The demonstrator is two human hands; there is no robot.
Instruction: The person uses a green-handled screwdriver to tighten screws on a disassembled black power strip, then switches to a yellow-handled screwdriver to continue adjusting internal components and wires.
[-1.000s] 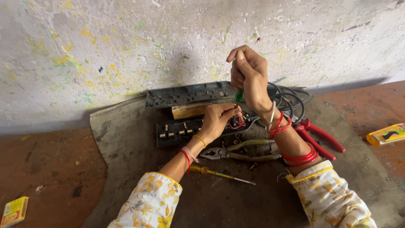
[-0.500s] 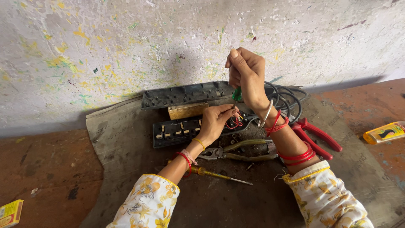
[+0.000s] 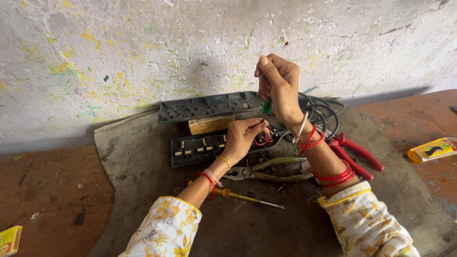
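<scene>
The right hand (image 3: 280,83) is raised above the back of the mat (image 3: 143,157), fist closed round the green handle of a screwdriver (image 3: 267,106) that points straight down. Its tip goes into the open power strip (image 3: 200,146), which lies across the middle of the mat, and is hidden there behind the left hand (image 3: 242,138). The left hand rests on the right end of that strip, fingers curled and pinching at the red wires (image 3: 263,140); exactly what the fingertips hold cannot be made out.

Behind the strip its black cover (image 3: 209,105) leans along the back edge of the mat against the paint-flecked wall (image 3: 143,52), with a small wooden block (image 3: 211,125) between the two. A coil of black cable (image 3: 326,112) sits at the back right, partly covered by the right wrist.

Just in front of the strip lie grey pliers (image 3: 271,170) and, nearer the front, a yellow-handled screwdriver (image 3: 247,197) partly under the left forearm. Red-handled pliers (image 3: 359,154) lie to the right, their head hidden by the right arm. The front of the mat between the two sleeves is bare, as is its left part.

Off the mat, a yellow bottle (image 3: 433,149) lies on the red floor at the right edge, and a yellow box (image 3: 9,240) is cut off at the bottom left corner.
</scene>
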